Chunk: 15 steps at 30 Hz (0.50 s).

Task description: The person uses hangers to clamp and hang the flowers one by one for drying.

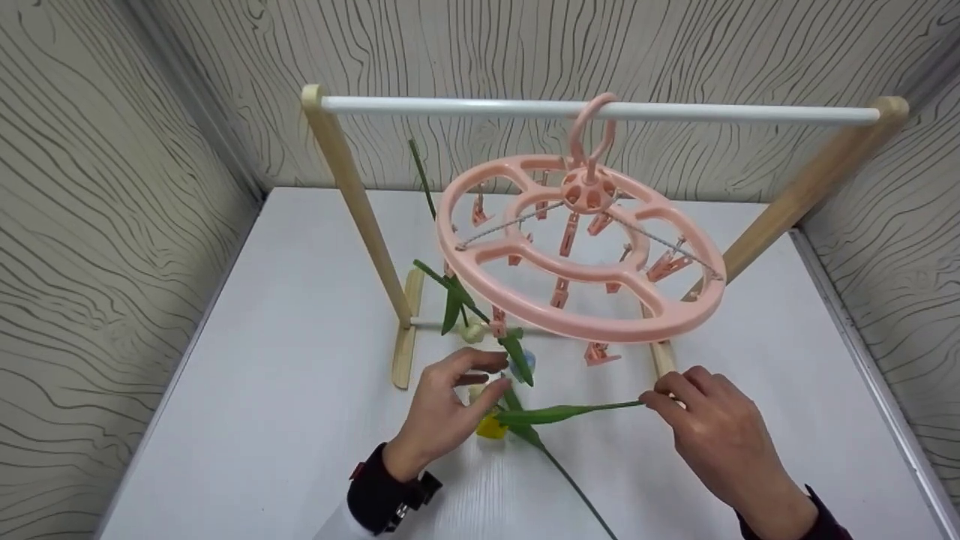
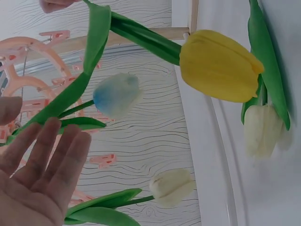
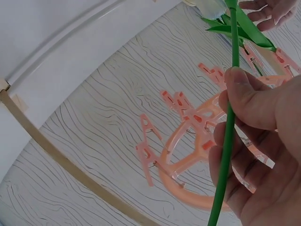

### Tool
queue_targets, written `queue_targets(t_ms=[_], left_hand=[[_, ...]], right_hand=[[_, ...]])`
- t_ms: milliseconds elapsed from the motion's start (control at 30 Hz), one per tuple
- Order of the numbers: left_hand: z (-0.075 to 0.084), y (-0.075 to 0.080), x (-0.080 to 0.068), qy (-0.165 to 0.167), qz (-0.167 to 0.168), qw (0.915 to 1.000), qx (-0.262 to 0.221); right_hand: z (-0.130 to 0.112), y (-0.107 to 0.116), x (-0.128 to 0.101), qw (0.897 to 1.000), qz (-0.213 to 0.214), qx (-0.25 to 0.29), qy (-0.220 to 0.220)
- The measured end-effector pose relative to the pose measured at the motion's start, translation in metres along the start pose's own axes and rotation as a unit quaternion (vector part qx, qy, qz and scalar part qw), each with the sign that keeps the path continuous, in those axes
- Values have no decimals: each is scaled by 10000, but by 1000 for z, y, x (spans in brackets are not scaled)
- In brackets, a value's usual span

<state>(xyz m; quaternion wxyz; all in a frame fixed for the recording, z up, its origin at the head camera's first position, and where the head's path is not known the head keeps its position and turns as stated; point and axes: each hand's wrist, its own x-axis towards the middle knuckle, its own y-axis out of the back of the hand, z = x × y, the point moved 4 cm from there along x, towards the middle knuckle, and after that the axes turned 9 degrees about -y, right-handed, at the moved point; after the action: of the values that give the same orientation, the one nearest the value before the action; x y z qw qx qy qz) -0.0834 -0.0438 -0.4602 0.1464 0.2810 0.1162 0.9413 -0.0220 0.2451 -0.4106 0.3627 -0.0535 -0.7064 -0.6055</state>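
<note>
My right hand point(image 1: 709, 424) pinches the green stem point(image 3: 229, 136) of a yellow tulip point(image 2: 218, 66) between thumb and fingers. The stem lies level in the head view, its yellow bloom pointing left, below my left hand point(image 1: 450, 405). That left hand has loosely spread fingers and sits beside the leaf point(image 1: 516, 358) of a blue-and-white tulip point(image 2: 116, 95); whether it touches the leaf I cannot tell. The blue-and-white tulip and a white tulip point(image 2: 171, 187) hang bloom down at the left of a round pink clip hanger point(image 1: 585, 330).
The hanger hooks over a white bar point(image 1: 450, 107) on a wooden stand point(image 1: 360, 202). Several pink clips point(image 1: 600, 354) dangle from its rings. Another white tulip point(image 2: 262, 131) lies on the white table point(image 1: 300, 315), its stem point(image 1: 577, 487) running toward the front edge.
</note>
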Motion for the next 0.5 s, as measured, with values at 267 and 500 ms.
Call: queue_targets(t_ms=[267, 500], left_hand=[[13, -20, -10, 66, -1018, 9924, 686], [21, -33, -13, -186, -1578, 9753, 1535]], right_hand=[[-8, 4, 8, 9988, 152, -132, 441], [-14, 8, 13, 9975, 215, -88, 666]])
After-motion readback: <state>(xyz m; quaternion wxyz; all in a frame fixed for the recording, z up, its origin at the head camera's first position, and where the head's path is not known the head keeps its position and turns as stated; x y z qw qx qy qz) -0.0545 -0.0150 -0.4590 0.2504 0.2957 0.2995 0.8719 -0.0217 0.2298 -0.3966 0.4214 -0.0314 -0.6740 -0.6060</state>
